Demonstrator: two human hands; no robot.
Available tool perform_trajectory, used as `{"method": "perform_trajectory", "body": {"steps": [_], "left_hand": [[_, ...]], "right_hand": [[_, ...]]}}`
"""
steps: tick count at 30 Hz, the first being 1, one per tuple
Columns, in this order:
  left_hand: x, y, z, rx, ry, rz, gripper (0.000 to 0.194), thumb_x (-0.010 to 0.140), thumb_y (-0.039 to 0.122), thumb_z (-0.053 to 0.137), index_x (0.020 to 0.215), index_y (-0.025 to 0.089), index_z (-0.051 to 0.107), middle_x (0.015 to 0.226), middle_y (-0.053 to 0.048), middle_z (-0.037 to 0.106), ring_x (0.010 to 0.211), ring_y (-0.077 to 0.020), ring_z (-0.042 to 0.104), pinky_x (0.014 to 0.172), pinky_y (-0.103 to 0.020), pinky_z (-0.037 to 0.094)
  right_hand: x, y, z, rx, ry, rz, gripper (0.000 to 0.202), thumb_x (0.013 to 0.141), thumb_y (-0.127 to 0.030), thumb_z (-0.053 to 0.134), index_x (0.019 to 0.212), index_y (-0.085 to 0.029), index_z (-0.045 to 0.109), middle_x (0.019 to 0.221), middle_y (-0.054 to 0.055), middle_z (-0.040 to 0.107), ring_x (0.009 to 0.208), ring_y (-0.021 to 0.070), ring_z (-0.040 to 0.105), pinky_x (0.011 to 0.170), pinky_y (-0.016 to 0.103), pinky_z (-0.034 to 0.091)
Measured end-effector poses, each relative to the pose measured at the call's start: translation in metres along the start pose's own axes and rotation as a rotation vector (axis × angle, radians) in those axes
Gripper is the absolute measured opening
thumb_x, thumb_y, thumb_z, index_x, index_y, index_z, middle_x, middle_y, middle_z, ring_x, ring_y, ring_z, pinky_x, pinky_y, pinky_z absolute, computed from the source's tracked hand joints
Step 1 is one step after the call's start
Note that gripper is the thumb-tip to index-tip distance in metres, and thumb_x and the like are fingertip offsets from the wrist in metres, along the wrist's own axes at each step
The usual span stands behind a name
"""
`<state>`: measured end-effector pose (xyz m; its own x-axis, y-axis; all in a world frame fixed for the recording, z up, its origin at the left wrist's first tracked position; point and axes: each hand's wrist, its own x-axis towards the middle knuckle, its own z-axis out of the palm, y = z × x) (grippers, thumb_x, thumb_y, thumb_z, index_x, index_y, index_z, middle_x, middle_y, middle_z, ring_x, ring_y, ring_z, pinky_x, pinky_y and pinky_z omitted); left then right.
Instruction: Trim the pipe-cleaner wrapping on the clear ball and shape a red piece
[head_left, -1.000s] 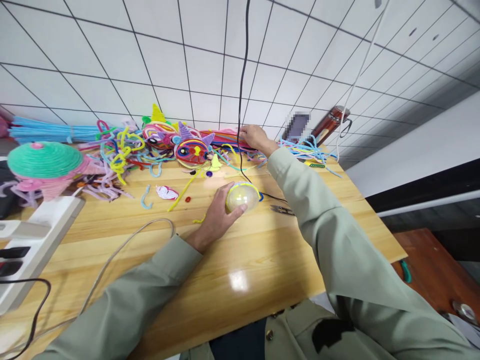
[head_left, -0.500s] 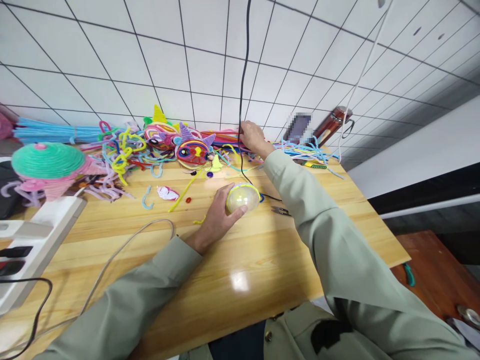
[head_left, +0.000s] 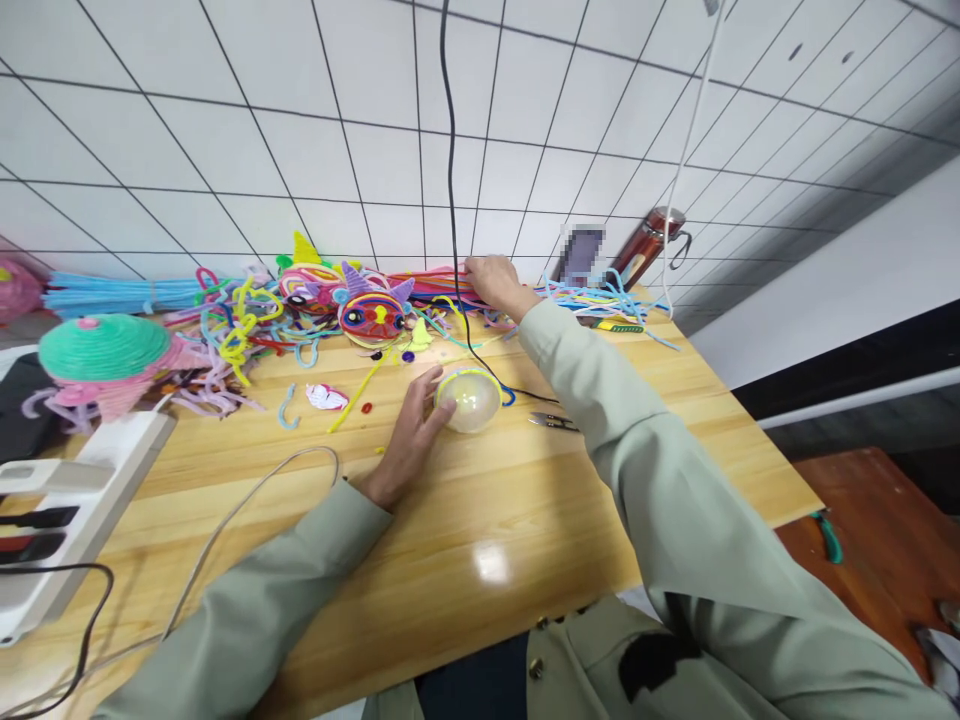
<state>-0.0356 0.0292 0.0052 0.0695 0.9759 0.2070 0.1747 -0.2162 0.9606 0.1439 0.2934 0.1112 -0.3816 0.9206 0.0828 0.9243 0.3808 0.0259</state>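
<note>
My left hand point(head_left: 409, 435) holds the left side of a clear dome point(head_left: 474, 402) with a yellow rim, its thumb on the dome's surface. The dome is on the wooden table. At the back, my right hand point(head_left: 496, 284) reaches into a pile of coloured pipe cleaners point(head_left: 427, 284) by the tiled wall. Its fingers are bent together, and whatever they may hold is too small to make out. A round craft face point(head_left: 373, 318) with purple horns lies left of my right hand. Small snips point(head_left: 553, 421) lie right of the dome.
A green and pink craft figure point(head_left: 105, 350) and a white power strip point(head_left: 90, 520) are at the left. A black cable point(head_left: 451, 160) hangs down to the table behind the dome. A red-brown flask point(head_left: 646, 247) and a blurred phone point(head_left: 581, 255) lean at the back right.
The view has shifted, so most things sit further left. My left thumb has slid from the dome's middle towards its left edge. My right hand is still at the pipe cleaners.
</note>
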Motion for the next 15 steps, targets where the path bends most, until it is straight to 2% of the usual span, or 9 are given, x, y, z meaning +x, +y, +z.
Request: {"method": "perform_trajectory", "body": {"steps": [3, 5, 7, 11, 15], "left_hand": [[0.011, 0.007, -0.004, -0.037, 0.137, -0.026, 0.064, 0.112, 0.067, 0.055, 0.159, 0.025, 0.059, 0.172, -0.017, 0.061, 0.156, -0.0374, 0.064, 0.133, -0.06, 0.052], [0.023, 0.012, -0.006, -0.026, 0.217, -0.036, 0.061, 0.112, 0.064, 0.055, 0.156, 0.023, 0.063, 0.168, -0.017, 0.064, 0.155, -0.0369, 0.064, 0.135, -0.059, 0.05], [0.039, 0.017, -0.009, -0.009, 0.234, -0.038, 0.057, 0.111, 0.06, 0.056, 0.152, 0.022, 0.066, 0.163, -0.016, 0.068, 0.153, -0.0363, 0.066, 0.134, -0.057, 0.051], [0.086, 0.022, -0.014, 0.203, 0.166, 0.111, 0.048, 0.111, 0.05, 0.053, 0.143, 0.022, 0.076, 0.148, -0.012, 0.077, 0.147, -0.0335, 0.068, 0.135, -0.052, 0.05], [0.146, 0.015, -0.013, 0.431, -0.015, 0.187, 0.052, 0.107, 0.034, 0.049, 0.15, 0.016, 0.073, 0.16, -0.014, 0.071, 0.155, -0.0332, 0.062, 0.14, -0.052, 0.043]], "right_hand": [[-0.002, -0.003, 0.005, -0.03, 0.037, -0.096, 0.049, 0.114, -0.016, 0.037, 0.144, -0.01, 0.075, 0.141, 0.027, 0.08, 0.149, 0.0401, 0.062, 0.129, 0.057, 0.044], [-0.004, -0.005, 0.009, -0.036, 0.039, -0.136, 0.05, 0.115, -0.016, 0.035, 0.146, -0.008, 0.072, 0.141, 0.029, 0.079, 0.147, 0.0406, 0.064, 0.127, 0.058, 0.045], [-0.006, -0.006, 0.012, -0.023, 0.03, -0.127, 0.052, 0.115, -0.017, 0.033, 0.151, -0.007, 0.07, 0.144, 0.031, 0.077, 0.141, 0.0411, 0.068, 0.123, 0.057, 0.05], [-0.007, -0.006, 0.011, -0.001, -0.037, -0.075, 0.049, 0.115, -0.021, 0.04, 0.15, -0.011, 0.073, 0.148, 0.029, 0.077, 0.137, 0.0409, 0.074, 0.117, 0.054, 0.057], [-0.007, -0.002, 0.004, -0.024, -0.1, -0.063, 0.047, 0.11, -0.014, 0.047, 0.147, -0.012, 0.077, 0.149, 0.026, 0.079, 0.14, 0.0399, 0.075, 0.117, 0.049, 0.059]]}}
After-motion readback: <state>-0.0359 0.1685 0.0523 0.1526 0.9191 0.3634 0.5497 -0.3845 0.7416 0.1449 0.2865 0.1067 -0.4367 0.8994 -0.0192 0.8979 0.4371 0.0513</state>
